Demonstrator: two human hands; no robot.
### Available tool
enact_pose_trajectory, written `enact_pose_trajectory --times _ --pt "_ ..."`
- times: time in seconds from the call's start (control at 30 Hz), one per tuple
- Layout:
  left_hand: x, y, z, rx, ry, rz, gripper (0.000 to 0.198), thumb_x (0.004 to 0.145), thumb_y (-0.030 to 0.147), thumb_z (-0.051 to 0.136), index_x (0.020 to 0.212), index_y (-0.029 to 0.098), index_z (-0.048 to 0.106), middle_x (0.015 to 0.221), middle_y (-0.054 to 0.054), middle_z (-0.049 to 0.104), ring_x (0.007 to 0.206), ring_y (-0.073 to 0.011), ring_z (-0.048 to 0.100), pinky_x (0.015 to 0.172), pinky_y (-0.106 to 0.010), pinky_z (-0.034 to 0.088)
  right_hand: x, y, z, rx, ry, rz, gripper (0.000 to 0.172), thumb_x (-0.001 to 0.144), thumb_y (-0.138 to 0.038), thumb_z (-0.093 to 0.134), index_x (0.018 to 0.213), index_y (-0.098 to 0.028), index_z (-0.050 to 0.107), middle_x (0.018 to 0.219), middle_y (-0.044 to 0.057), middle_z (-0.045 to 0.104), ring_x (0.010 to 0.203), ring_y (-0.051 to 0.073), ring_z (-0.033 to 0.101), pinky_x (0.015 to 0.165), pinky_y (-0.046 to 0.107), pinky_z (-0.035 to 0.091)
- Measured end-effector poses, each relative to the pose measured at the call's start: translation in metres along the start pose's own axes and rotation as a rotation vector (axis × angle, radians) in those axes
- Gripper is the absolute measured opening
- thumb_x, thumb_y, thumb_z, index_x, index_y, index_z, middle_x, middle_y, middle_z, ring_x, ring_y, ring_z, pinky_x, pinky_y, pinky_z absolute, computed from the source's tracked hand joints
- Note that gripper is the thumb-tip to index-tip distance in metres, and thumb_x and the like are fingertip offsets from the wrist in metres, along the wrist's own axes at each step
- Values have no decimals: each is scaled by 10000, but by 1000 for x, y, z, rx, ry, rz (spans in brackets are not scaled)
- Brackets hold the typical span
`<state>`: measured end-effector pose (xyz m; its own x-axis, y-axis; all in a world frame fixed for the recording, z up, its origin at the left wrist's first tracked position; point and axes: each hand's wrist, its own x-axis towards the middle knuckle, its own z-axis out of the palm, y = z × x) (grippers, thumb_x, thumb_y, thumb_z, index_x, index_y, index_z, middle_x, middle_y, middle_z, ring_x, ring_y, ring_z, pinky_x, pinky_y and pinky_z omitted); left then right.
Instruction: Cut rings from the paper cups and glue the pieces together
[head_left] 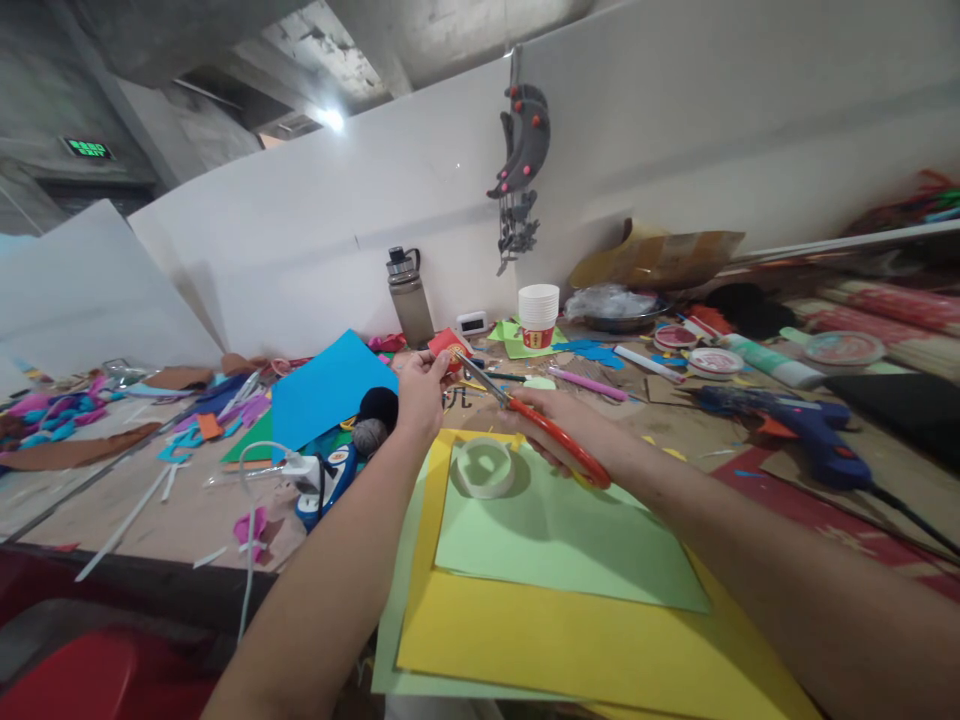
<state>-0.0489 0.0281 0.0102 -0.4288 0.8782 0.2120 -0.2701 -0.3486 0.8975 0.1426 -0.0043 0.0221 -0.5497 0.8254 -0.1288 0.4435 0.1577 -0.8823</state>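
Note:
My left hand (421, 388) pinches a small red piece (444, 340) with a yellow pattern, perhaps paper. Around the handles of a pair of scissors (553, 432) with orange-red grips, my right hand (577, 418) is closed. The metal blades point up and left and meet the red piece at its edge; how far they are apart I cannot tell. Beneath my hands, a roll of pale tape (459, 470) lies on a light green sheet (570, 545), which rests on a yellow sheet (525, 630).
Behind my hands stand a grey bottle (410, 300) and stacked paper cups (538, 318). A blue glue gun (817, 440) lies at right with its cord. On the left are a blue sheet (322, 385), a power strip (326, 485) and scattered scraps. A white partition (300, 220) rises behind.

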Motion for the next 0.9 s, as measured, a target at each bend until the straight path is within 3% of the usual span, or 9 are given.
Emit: enact_pose_trajectory --times 0.27,0.43,0.7,0.9 --pt "3 -5 -3 93 -20 156 275 683 241 760 782 173 513 740 24 625 626 -89 581 612 -229 493 -1 -2 0 8 7 12 201 901 -412 533 985 -230 541 494 -84 436 345 87 434 300 182 365" --pt "4 -4 -4 154 -7 198 216 720 231 716 819 176 532 762 18 627 632 -87 558 583 -209 466 0 -1 -1 13 -6 20 212 907 -420 525 980 -222 543 489 -84 422 337 83 428 303 179 356" --pt "0 -1 -2 30 16 73 157 755 220 673 849 163 561 805 -17 660 658 -103 609 609 -246 534 -2 -3 0 3 3 13 241 896 -433 549 1006 -218 555 496 -82 435 348 86 433 310 176 357" --pt "1 -6 -1 29 -20 76 169 747 231 706 793 162 560 764 -13 667 664 -110 635 682 -274 556 -6 -7 1 22 2 24 201 907 -401 538 983 -215 543 487 -89 403 341 81 407 302 173 347"
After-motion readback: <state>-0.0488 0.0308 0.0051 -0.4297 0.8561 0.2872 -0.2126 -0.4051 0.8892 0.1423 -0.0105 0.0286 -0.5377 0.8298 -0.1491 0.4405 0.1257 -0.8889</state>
